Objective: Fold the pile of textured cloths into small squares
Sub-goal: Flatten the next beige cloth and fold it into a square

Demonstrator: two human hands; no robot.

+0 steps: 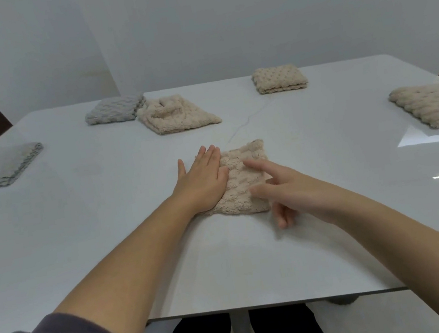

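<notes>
Beige bumpy cloth (pixel 243 182), folded square, left hand (pixel 203 180) flat

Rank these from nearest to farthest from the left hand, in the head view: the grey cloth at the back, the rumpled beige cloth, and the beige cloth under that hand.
1. Beige cloth: under the left hand, which rests flat on it.
2. Rumpled beige cloth: ahead of the hand, mid-table.
3. Grey cloth: beyond that, back left.
</notes>
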